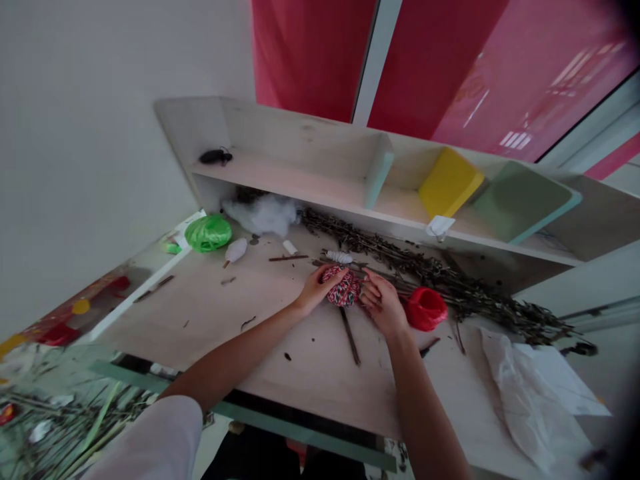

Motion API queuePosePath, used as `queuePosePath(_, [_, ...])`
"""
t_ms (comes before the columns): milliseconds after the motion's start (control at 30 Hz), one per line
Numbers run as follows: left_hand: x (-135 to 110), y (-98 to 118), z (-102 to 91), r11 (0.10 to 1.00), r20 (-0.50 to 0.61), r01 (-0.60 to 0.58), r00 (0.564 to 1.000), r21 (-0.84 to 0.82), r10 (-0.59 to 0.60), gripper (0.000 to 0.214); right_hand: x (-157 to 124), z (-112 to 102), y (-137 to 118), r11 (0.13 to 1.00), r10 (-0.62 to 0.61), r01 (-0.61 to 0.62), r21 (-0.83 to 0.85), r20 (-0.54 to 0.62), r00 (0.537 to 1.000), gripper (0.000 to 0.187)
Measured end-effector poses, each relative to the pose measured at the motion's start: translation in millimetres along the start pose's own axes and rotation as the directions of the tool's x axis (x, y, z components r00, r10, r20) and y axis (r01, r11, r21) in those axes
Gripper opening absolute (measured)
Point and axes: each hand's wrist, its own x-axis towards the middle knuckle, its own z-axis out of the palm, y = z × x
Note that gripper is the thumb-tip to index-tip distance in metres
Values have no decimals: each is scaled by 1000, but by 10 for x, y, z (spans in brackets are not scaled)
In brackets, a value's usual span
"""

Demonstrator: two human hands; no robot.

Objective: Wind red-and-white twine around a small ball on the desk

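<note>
Centre frame, I see the left hand (320, 289) and right hand (384, 305) curled closed, gripping a red-and-white twine ball (343, 288) from both sides to steady it above the pale tabletop (215, 320).

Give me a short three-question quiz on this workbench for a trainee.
1. True or false: the left hand and the right hand both touch the red, white and green twine bundle.
2. Which lies closer to the right hand: the red raffia roll or the green raffia roll?
3. What lies in a long heap on the bench under the shelf?

Key: 1. True. 2. The red raffia roll. 3. Dried twiggy branches.
</note>
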Motion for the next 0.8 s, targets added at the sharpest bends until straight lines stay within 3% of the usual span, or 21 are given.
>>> queuePosePath(333, [-9,40,19,999,150,26,988,32,-31,38,85,-167,-34,988,22,-21,155,-6,1000,26])
queuePosePath(533, [-7,34,3,998,185,56,981,34,-61,37,123,-162,40,966,100,-76,248,-87,991,30])
queuePosePath(800, [4,14,-13,990,209,138,968,18,-139,33,110,-43,221,997,-26,46,68,-265,964,39])
